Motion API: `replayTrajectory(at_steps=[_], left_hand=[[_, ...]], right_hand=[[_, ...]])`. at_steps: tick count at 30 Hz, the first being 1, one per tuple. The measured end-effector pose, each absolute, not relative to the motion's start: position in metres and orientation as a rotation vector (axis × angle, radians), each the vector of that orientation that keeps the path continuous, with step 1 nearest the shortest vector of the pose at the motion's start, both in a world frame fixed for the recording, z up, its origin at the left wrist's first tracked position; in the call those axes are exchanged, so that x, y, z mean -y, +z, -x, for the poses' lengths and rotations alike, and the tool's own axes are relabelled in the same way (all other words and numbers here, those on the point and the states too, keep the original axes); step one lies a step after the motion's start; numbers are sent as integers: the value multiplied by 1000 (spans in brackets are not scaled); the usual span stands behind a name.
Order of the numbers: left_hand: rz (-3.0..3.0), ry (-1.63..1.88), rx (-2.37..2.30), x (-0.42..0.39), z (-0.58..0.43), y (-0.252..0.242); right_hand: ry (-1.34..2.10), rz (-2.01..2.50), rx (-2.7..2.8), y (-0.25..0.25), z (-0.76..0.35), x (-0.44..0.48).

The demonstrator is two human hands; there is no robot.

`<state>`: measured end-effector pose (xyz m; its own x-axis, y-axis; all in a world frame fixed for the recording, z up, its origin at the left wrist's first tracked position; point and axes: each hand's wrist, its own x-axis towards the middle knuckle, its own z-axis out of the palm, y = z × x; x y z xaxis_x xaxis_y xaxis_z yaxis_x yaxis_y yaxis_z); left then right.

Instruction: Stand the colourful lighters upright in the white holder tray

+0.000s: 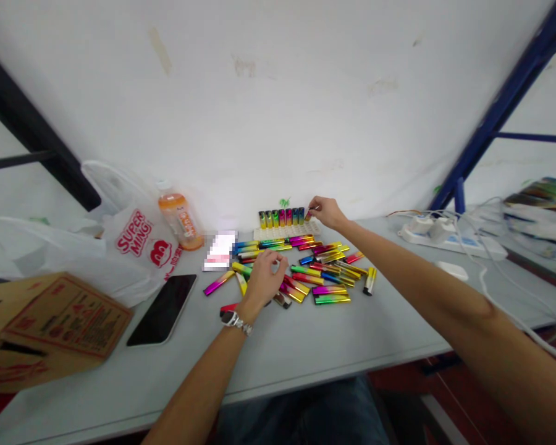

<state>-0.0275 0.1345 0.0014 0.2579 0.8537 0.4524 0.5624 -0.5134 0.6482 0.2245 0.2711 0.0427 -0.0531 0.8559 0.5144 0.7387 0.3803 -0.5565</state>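
My right hand (325,212) pinches a lighter (308,214) at the right end of a pale rack with a grid of holes (285,232). Several shiny lighters (282,217) stand upright in a row along that rack, yellow-green, magenta and blue. Over the loose pile, my left hand (266,278) has its fingers curled in and thumb near the index finger; whatever they hold, if anything, is hidden. Around and under it lie many metallic-coloured lighters (331,299). One yellow-and-silver lighter (370,281) lies apart at the pile's right edge.
On the left are a cardboard box (69,318), a white plastic bag (120,247), an orange-capped-looking drink bottle (180,216) and a black phone (164,311). A blurred-out bright screen (221,250) lies by the pile. A power strip (454,238) with cables sits right. The wall (278,111) rises behind the rack.
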Motion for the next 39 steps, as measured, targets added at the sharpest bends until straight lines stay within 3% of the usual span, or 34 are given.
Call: replayTrajectory(at_steps=[11, 22, 29, 39], left_hand=[[-2206, 1131, -1289, -136, 26, 0], [-2200, 1138, -1304, -134, 26, 0], [-2212, 1137, -1306, -135, 27, -1], [-2224, 1129, -1310, -136, 27, 0]], right_hand=[[171, 1492, 1934, 40, -230, -293], [-282, 1504, 2058, 2, -210, -266], [-481, 1713, 2171, 17, -198, -241], [-382, 1828, 2170, 19, -185, -227]])
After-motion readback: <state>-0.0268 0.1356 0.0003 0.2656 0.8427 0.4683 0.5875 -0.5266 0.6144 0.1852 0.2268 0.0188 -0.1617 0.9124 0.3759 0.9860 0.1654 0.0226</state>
